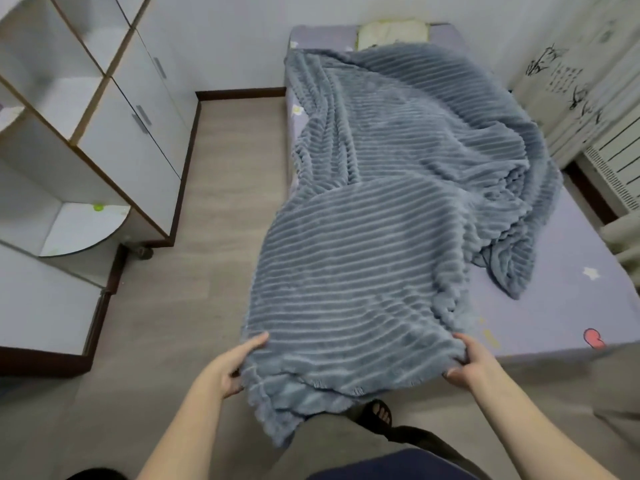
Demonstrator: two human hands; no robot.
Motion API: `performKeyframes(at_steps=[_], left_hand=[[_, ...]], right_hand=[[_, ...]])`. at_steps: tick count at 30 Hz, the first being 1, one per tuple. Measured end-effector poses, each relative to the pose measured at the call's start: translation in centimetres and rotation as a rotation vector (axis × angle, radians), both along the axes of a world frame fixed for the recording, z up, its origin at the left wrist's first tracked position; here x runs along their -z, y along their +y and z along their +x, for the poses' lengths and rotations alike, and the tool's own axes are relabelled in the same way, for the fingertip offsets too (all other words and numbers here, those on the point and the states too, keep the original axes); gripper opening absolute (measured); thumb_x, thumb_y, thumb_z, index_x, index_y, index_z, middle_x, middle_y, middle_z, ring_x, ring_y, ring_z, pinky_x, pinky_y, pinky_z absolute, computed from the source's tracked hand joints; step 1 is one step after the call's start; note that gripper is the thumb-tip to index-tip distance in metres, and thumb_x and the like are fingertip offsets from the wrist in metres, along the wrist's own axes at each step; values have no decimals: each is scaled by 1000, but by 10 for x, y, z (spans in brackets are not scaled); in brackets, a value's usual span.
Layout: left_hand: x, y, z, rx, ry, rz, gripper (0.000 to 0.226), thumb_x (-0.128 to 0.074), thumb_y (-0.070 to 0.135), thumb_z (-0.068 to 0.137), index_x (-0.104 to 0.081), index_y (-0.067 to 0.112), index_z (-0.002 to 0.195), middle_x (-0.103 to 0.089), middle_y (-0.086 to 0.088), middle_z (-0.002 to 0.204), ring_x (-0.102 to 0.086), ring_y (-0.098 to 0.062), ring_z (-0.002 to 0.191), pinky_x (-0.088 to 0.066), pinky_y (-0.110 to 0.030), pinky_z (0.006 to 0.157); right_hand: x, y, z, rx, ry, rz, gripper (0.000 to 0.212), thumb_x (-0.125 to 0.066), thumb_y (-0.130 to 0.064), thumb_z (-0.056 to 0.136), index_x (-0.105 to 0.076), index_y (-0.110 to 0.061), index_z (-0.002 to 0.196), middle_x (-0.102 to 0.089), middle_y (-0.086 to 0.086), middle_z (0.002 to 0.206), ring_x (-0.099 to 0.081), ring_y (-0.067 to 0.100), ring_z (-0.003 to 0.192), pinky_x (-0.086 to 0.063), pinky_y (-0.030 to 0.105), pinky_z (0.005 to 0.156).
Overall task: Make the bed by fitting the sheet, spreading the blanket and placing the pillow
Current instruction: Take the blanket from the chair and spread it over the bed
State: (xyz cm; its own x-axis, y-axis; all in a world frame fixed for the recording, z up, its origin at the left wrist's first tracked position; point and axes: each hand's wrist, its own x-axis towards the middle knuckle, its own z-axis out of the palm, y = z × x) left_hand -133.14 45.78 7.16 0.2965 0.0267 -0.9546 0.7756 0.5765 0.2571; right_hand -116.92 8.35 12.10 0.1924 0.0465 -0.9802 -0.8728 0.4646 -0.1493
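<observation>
A grey-blue ribbed blanket lay bunched and twisted across the bed, covering much of its lilac sheet, with a pale pillow beyond the blanket's far end. At the blanket's near edge, the left hand and right hand each gripped a corner, fingers closed on the fabric.

A single head-worn camera stands at the foot of the lilac-sheeted bed, looking steeply down its length toward the headboard end; nearest it, bed's foot edge.
</observation>
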Motion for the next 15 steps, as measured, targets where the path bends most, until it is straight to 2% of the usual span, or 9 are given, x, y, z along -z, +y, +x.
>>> performKeyframes(at_steps=[2, 3, 6, 8, 9, 11, 13, 15], left_hand=[[-1, -10, 15, 87, -67, 123, 41, -73, 17, 83, -63, 0, 119, -74, -16, 97, -73, -29, 82, -59, -33, 62], [-4, -13, 24, 64, -134, 230, 33, -68, 13, 87, -64, -1, 116, -75, -13, 91, -72, -26, 76, -58, -29, 60], [-19, 1, 48, -191, -364, 463, 12, -61, 18, 93, -68, 10, 98, -74, -4, 76, -70, -16, 62, -57, -26, 53], [-26, 20, 52, -279, -413, 635, 9, -65, 26, 91, -67, 17, 89, -72, -4, 83, -69, -19, 70, -56, -31, 60], [-27, 26, 52, -274, -404, 725, 9, -66, 27, 89, -66, 18, 86, -70, -5, 84, -67, -21, 73, -54, -31, 63], [-17, 36, 47, -247, -331, 847, 9, -69, 23, 87, -65, 15, 85, -67, -7, 83, -64, -24, 81, -50, -32, 68], [-2, 35, 42, -260, -185, 859, 21, -68, 20, 87, -64, 5, 101, -67, -17, 99, -64, -31, 96, -51, -40, 81], [3, 21, 45, -97, -17, 993, 47, -67, 27, 88, -54, 1, 125, -59, -23, 125, -56, -38, 114, -45, -45, 98]], right_hand=[[-6, 2, 9, -1, -63, 25, 14, -57, -19, 91, -62, -7, 84, -67, 14, 55, -65, 26, 41, -51, 35, 35], [-8, 3, 13, -6, -117, 45, 10, -57, -16, 88, -60, -8, 82, -66, 13, 55, -64, 24, 42, -52, 32, 37], [-9, 2, 24, -26, -352, 56, 7, -56, -18, 87, -58, -12, 83, -64, 8, 71, -63, 21, 61, -54, 36, 58], [-8, -2, 23, 16, -401, 149, 5, -58, -21, 85, -59, -16, 86, -66, 3, 65, -65, 16, 56, -56, 32, 53], [-7, -3, 21, 35, -398, 171, 8, -58, -21, 86, -62, -16, 91, -70, 3, 69, -68, 16, 57, -57, 29, 51], [0, -3, 15, 62, -374, 158, 20, -53, -21, 94, -64, -13, 109, -75, 7, 89, -74, 20, 72, -60, 31, 57], [8, 5, 9, 94, -347, 156, 24, -50, -21, 97, -63, -10, 113, -75, 11, 90, -74, 24, 75, -60, 34, 57], [9, 21, 8, 108, -333, 179, 26, -49, -23, 98, -63, -7, 113, -75, 14, 90, -74, 25, 76, -61, 36, 58]])
